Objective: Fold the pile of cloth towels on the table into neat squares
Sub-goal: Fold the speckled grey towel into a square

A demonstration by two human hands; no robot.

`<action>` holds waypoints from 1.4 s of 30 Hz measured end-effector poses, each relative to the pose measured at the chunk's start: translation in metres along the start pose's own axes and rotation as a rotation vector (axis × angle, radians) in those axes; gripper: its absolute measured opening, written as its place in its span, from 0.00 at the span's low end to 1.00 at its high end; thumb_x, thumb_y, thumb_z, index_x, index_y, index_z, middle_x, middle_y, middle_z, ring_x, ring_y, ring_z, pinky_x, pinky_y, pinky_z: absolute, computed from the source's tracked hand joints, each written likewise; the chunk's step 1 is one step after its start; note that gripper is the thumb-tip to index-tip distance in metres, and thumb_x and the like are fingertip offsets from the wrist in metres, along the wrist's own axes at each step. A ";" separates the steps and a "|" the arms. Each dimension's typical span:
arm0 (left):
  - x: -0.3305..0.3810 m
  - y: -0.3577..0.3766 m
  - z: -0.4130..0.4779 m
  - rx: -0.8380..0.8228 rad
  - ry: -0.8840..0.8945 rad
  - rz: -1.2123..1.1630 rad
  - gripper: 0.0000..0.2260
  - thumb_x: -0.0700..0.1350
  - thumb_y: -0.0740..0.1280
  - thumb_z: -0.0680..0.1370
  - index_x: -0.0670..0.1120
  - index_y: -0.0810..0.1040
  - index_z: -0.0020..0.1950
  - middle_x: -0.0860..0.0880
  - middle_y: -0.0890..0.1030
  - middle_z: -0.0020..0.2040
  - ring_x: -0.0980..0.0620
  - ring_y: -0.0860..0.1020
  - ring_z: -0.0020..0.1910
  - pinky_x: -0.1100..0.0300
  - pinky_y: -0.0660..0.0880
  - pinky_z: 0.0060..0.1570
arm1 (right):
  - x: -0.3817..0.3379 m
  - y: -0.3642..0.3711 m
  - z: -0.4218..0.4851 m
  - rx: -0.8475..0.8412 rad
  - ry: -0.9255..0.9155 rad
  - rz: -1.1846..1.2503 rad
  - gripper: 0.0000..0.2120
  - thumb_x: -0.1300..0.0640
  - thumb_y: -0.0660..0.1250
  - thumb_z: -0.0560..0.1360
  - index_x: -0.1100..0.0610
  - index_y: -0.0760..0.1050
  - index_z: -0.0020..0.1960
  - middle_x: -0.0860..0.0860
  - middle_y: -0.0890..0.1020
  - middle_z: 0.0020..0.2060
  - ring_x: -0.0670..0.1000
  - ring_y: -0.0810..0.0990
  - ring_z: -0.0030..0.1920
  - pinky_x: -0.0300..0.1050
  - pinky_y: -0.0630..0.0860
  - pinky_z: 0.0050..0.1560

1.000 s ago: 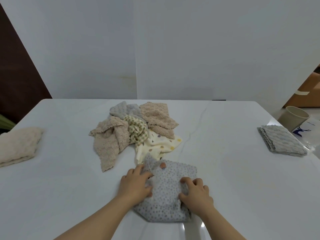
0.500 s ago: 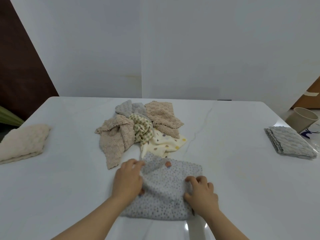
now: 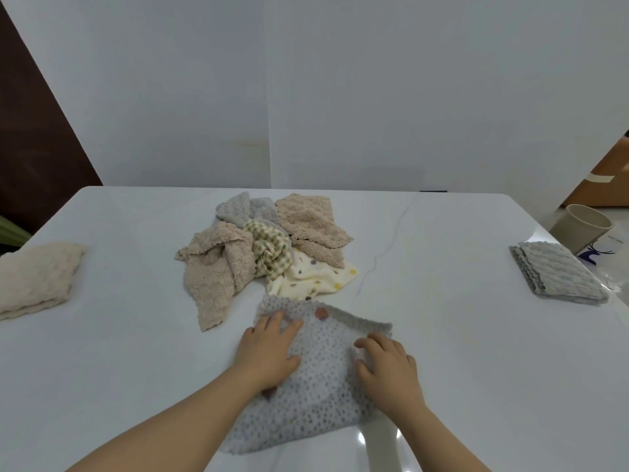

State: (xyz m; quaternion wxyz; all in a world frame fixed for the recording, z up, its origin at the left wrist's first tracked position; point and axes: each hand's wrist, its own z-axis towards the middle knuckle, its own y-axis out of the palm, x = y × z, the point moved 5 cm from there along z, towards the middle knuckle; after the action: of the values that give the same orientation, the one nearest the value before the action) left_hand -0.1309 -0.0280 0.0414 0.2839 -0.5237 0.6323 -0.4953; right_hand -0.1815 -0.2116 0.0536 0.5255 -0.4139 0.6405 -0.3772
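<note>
I can read no words or numbers anywhere in this view. The nearest thing to a sign is a dark blue deer mark (image 3: 595,257) on a pale bag (image 3: 616,253) past the right edge of the worktop (image 3: 442,301), just beside the cup (image 3: 578,229). A faint line of print (image 3: 617,237) sits above that mark, too small and blurred for me to make out.

Beige cup (image 3: 578,229) far right, cardboard box (image 3: 612,195) behind it; blue-printed clear bag (image 3: 599,256) beside the cup; dark brown panel (image 3: 37,137) left of white wall (image 3: 340,97)
</note>
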 end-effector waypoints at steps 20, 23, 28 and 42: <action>0.028 0.026 -0.063 -0.055 0.248 -0.058 0.18 0.56 0.68 0.69 0.51 0.71 0.56 0.51 0.57 0.72 0.50 0.54 0.72 0.56 0.56 0.68 | 0.004 0.025 -0.037 -0.137 -0.030 0.030 0.20 0.41 0.63 0.71 0.39 0.68 0.62 0.38 0.62 0.42 0.48 0.65 0.60 0.40 0.57 0.50; 0.027 0.023 -0.061 -0.045 0.242 -0.059 0.15 0.52 0.65 0.74 0.50 0.73 0.60 0.52 0.57 0.74 0.51 0.54 0.73 0.58 0.55 0.69 | 0.004 0.023 -0.037 -0.139 -0.024 0.094 0.11 0.45 0.67 0.71 0.40 0.73 0.52 0.37 0.61 0.39 0.47 0.64 0.53 0.40 0.58 0.49; 0.025 0.018 -0.060 -0.040 0.241 -0.076 0.13 0.48 0.61 0.76 0.48 0.73 0.60 0.51 0.65 0.70 0.51 0.61 0.70 0.61 0.62 0.64 | 0.007 0.017 -0.041 -0.093 -0.024 0.323 0.13 0.41 0.62 0.55 0.28 0.66 0.38 0.34 0.69 0.42 0.45 0.65 0.49 0.41 0.63 0.49; -0.018 -0.013 -0.045 -0.032 0.040 -0.426 0.07 0.47 0.66 0.75 0.48 0.71 0.38 0.53 0.72 0.35 0.57 0.69 0.35 0.65 0.61 0.32 | 0.024 -0.012 -0.041 -0.051 0.078 0.516 0.08 0.59 0.68 0.72 0.52 0.72 0.36 0.46 0.74 0.31 0.44 0.71 0.34 0.33 0.64 0.34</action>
State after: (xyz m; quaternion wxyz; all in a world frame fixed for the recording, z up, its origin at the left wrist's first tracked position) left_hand -0.1605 0.0043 0.0659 0.1518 -0.6400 0.5207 -0.5442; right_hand -0.2226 -0.2360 0.0628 0.5688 -0.2351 0.7539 -0.2300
